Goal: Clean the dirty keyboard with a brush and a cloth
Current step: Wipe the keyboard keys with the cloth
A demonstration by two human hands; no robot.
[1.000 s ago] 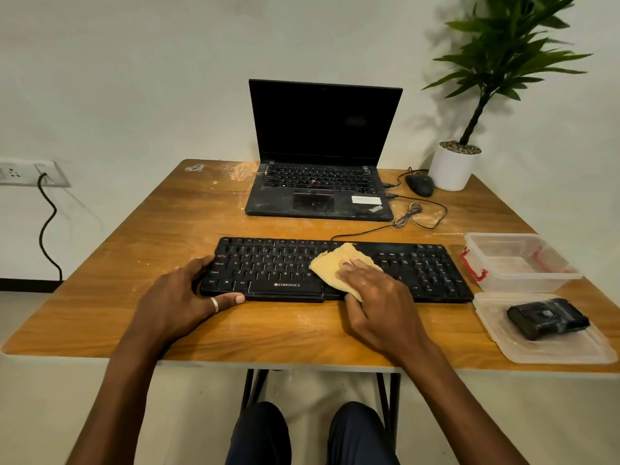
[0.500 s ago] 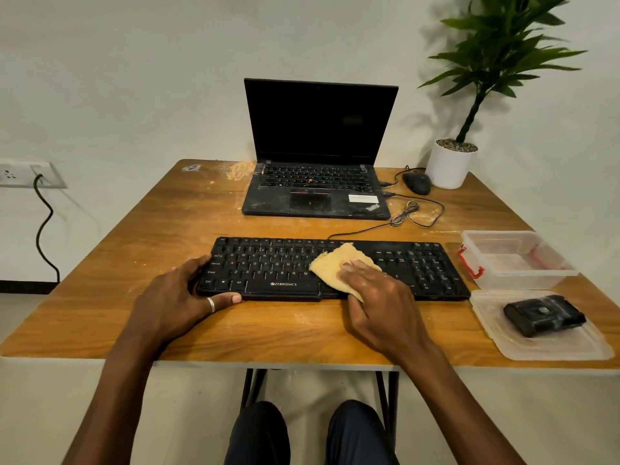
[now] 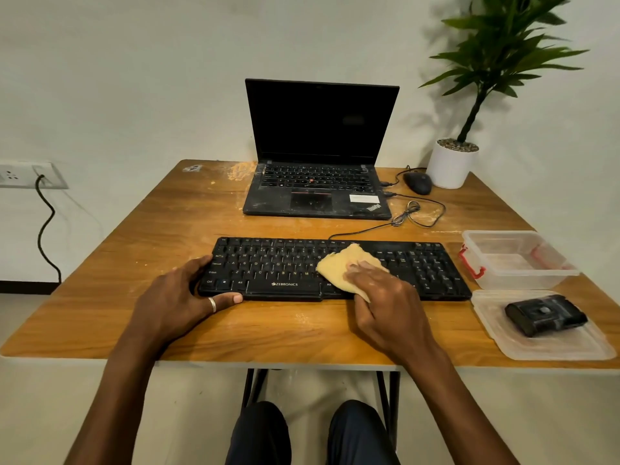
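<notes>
**Cloth pressed on the middle of the keyboard**

A black Zebronics keyboard lies flat across the near half of the wooden bench, its long side parallel to the front edge. The left hand grips its left end: the fingers curl around the short edge, and the thumb, which wears a ring, lies along the front edge below the bottom row of keys. The right hand holds a yellow cloth down on the keys just right of the space bar. Its fingers lie on top of the crumpled fabric, and a corner of the cloth shows beneath the hand at the keyboard's front edge. The cloth covers the middle keys; the letter rows to its left and the number pad to its right stay in sight.

The keyboard's cable runs back towards an open laptop with a dark screen, at the far side of the bench. A black mouse sits just right of the laptop, beside a white potted plant. To the right of the keyboard stands a clear plastic container with red clips. Nearer the front edge lies its lid, with a black object on it; I cannot tell what it is. Pale dust streaks the bench top.
</notes>
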